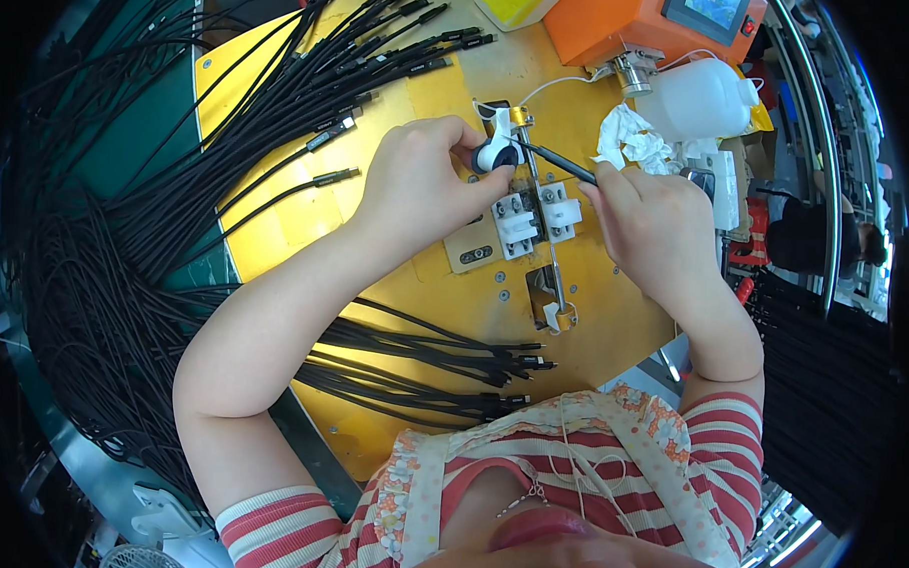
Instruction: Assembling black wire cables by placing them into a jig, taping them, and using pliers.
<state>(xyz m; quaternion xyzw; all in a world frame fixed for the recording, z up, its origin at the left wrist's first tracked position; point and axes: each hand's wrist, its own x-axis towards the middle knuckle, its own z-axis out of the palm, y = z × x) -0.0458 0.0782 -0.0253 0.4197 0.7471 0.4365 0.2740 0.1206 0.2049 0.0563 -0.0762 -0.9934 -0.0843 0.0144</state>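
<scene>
With thumb and fingers, my left hand (418, 178) pinches a small round black-and-white part (497, 157) at the upper end of a metal fixture. My right hand (662, 226) grips a slim dark pen-like tool (567, 165), whose thin tip points left and reaches the white upper piece of that round part. Whether the tip touches it I cannot tell. Just below my left fingertips sit two white clamp blocks (516, 229) on either side of a thin metal rod (558, 278). My left fingers hide some of the round part.
Bundles of black cables (311, 99) with connector ends fan over the yellow work plate (287, 213) at left; more cables (432, 355) lie nearer me. Far right stand an orange machine (609, 24) with a screen, a white plastic bottle (686, 100) and crumpled tissue (632, 138).
</scene>
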